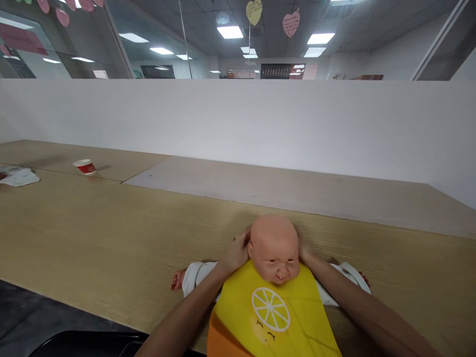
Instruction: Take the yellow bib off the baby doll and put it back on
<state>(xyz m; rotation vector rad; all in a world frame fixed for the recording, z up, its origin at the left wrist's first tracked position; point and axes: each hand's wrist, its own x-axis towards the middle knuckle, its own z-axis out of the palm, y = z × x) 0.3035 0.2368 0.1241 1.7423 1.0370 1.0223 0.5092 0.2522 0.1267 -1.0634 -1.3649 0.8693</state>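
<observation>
A baby doll (275, 243) with a bald head and white sleeves lies face up on the table, its arms spread to both sides. Over its chest is a yellow bib (238, 302) with a white lemon slice, a small sleeping face and an orange lower part. My left hand (238, 250) is at the side of the doll's head and neck, fingers curled in behind it; their tips are hidden. On the other side, my right hand (304, 249) reaches behind the neck, with its fingers out of sight. Whatever is between the fingers behind the neck cannot be seen.
The wooden table (111, 223) meets a grey panel (260, 186) and a low white wall (238, 119) at the back. Further left stand a red and white paper cup (86, 167) and a crumpled white packet (18, 176). A black chair (89, 344) is at the lower left.
</observation>
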